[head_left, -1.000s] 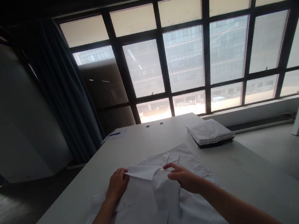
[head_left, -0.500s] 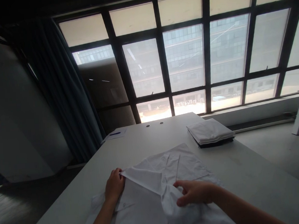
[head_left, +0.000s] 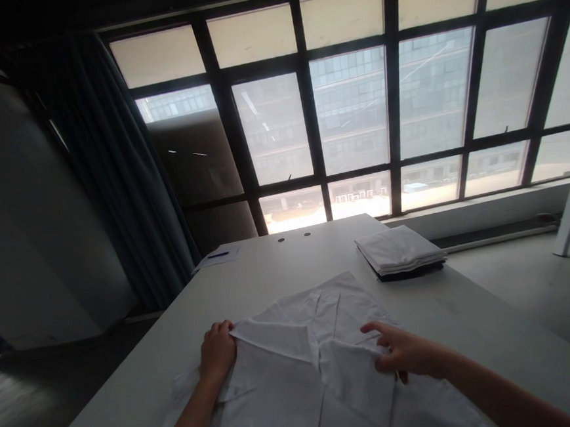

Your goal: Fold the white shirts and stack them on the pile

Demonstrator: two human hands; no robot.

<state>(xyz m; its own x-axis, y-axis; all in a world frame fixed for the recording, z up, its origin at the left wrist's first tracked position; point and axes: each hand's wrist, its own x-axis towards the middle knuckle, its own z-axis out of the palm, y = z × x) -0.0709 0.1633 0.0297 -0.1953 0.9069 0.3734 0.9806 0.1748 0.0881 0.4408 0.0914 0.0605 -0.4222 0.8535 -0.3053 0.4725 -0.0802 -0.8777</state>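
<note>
A white garment [head_left: 273,385] with wide, lapel-like flaps lies spread and creased on the table in front of me. My left hand [head_left: 218,351] has its fingers closed on the outer corner of the left flap. On the other side, my right hand [head_left: 404,352] is at the outer edge of the right flap [head_left: 353,366]. Its index finger and thumb are apart, with the index stretched out over the cloth. The garment's lower part runs out of view at the bottom.
A folded stack of white cloth [head_left: 400,249] with a dark layer underneath sits at the table's right edge. Papers with a pen [head_left: 218,254] lie at the far left of the white table [head_left: 265,277]. Beyond are windows and a dark curtain [head_left: 113,168].
My right hand has moved right and its fingers have spread. The right flap, bunched up before, now lies flatter and folded outward. My left hand has stayed at the left flap's corner.
</note>
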